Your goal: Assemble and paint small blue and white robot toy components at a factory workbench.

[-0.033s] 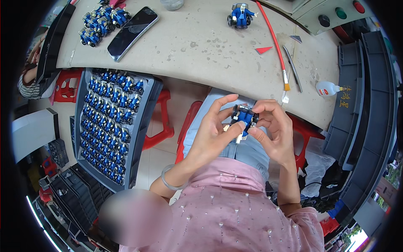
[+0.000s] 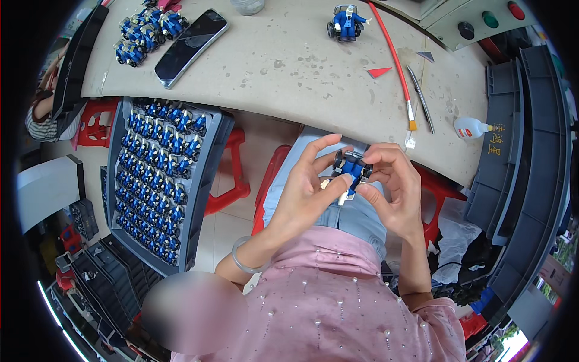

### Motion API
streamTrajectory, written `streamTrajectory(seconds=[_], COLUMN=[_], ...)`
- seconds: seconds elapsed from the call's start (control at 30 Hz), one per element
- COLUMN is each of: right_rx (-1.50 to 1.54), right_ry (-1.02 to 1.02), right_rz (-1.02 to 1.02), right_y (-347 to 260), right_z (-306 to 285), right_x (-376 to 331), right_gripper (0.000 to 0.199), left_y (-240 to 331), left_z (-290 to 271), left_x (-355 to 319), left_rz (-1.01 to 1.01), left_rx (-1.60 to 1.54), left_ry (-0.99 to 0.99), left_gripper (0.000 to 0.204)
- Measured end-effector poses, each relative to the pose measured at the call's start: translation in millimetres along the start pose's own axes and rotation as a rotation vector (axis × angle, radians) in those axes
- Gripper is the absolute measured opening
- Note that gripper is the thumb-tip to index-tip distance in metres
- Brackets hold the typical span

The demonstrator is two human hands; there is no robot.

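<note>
Over my lap, both hands hold one small toy figure (image 2: 351,168) in a blue suit, seated in a black-wheeled chair. My left hand (image 2: 309,194) grips it from the left, its thumb pressed across the blue body. From the right, my right hand (image 2: 396,192) pinches the chair between thumb and fingers. The toy's white part points toward me; my fingers hide some of the rest. A similar finished-looking figure (image 2: 348,24) sits upright in its wheeled chair at the table's far side.
On the table (image 2: 265,72) are a heap of blue figures (image 2: 146,36), a phone (image 2: 192,48), a red-handled brush (image 2: 398,66), a metal tool (image 2: 420,99) and a small bottle (image 2: 471,128). A grey tray (image 2: 208,181) of figures stands left, beside a red stool (image 2: 232,175). Grey crates (image 2: 534,151) stand right.
</note>
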State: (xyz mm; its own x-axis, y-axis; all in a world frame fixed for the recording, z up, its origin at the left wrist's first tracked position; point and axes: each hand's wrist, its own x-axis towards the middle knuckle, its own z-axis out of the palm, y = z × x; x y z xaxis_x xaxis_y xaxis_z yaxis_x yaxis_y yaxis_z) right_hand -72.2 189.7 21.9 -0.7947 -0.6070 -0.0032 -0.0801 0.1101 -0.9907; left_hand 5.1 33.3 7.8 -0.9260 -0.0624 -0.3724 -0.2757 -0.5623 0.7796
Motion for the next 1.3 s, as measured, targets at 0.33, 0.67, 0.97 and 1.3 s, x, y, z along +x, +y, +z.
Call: streamTrajectory(seconds=[0.33,0.67,0.97,1.3], right_rx=[-0.190,1.046,1.189,1.197], right_ry=[0.099,-0.069,0.049,0.092], right_rz=[-0.265,0.428,0.512,0.436], right_y=[16,23,16,19], right_z=[1,6,22,26], right_x=[-9,-1,-2,-6], right_gripper=[0.060,0.069,0.066,0.066], left_y=[-10,-10,-10,-9], left_z=[4,10,15,24], left_x=[3,1,-3,-6], left_rz=[0.251,0.476,0.596,0.651], left_rx=[0.206,0.660,0.932,0.958], left_ry=[0.054,0.150,0.204,0.309], left_gripper=[0.051,0.055,0.058,0.051])
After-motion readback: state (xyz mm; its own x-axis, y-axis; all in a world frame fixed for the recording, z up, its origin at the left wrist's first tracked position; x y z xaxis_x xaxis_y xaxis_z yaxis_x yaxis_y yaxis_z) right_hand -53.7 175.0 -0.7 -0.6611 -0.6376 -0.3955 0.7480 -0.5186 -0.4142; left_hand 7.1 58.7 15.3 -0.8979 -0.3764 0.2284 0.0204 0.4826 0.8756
